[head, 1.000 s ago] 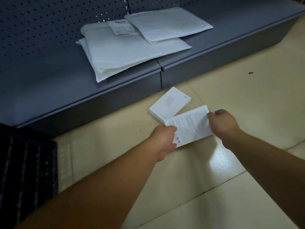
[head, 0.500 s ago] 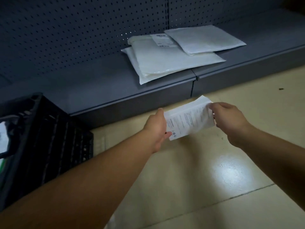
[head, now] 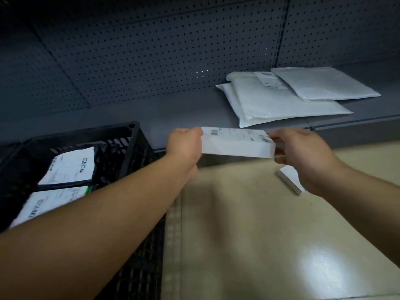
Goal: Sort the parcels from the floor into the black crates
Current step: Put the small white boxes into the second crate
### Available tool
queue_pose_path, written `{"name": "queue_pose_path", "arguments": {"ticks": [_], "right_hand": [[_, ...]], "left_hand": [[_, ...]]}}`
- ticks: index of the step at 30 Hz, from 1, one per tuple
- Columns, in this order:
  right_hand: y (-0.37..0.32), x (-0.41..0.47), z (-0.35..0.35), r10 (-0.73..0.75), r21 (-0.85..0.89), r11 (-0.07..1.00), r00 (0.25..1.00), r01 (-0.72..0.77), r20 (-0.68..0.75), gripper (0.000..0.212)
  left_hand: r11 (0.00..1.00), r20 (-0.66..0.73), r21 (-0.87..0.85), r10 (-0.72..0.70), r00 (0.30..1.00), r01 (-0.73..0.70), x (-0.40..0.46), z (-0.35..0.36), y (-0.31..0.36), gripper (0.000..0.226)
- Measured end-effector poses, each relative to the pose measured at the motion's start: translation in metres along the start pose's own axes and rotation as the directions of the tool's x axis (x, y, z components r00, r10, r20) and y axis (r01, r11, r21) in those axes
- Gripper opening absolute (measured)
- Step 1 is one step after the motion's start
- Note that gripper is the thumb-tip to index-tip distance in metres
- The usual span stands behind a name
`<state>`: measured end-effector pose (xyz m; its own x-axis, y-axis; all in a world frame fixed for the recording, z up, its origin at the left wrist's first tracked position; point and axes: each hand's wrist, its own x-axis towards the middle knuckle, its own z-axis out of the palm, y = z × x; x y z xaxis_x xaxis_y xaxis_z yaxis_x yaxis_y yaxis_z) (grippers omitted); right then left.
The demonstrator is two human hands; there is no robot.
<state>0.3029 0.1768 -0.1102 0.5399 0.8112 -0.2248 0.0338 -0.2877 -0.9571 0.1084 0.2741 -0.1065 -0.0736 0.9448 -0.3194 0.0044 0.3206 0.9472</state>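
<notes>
A flat white boxed parcel [head: 237, 144] with a printed label on top hangs level above the floor, in front of the shelf edge. My left hand [head: 185, 144] grips its left end and my right hand [head: 303, 152] grips its right end. To the left stands a black crate [head: 121, 135] holding two labelled parcels, one dark-edged [head: 69, 167] and one white [head: 52, 202]. A second small white box [head: 290, 179] lies on the floor under my right wrist, partly hidden.
A low grey shelf [head: 173, 113] with a perforated back panel runs across the view. Three white padded mailers [head: 281, 100] lie stacked on it at the right. The cream tiled floor [head: 249, 234] stretches in front.
Both hands have lifted the boxed parcel off the floor and carried it left toward the crate, tilting it flat. My view has swung left, bringing the crate's contents into sight.
</notes>
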Motion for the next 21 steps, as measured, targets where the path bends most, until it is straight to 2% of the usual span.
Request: {"name": "queue_pose_path", "arguments": {"ticks": [4, 13, 21], "right_hand": [[-0.032, -0.013, 0.03, -0.072, 0.104, 0.992, 0.997, 0.069, 0.026, 0.014], [-0.099, -0.044, 0.107, -0.202, 0.025, 0.979, 0.967, 0.2, 0.158, 0.046], [-0.124, -0.082, 0.212, -0.247, -0.073, 0.955, 0.91, 0.286, 0.332, 0.046]], "left_hand": [[0.997, -0.009, -0.031, 0.076, 0.997, -0.076, 0.008, -0.037, 0.026, 0.009], [0.977, -0.035, -0.021, 0.211, 0.977, -0.212, 0.01, -0.143, 0.089, 0.006], [0.961, -0.18, -0.076, 0.248, 0.952, -0.264, 0.024, -0.253, 0.1, 0.008]]}}
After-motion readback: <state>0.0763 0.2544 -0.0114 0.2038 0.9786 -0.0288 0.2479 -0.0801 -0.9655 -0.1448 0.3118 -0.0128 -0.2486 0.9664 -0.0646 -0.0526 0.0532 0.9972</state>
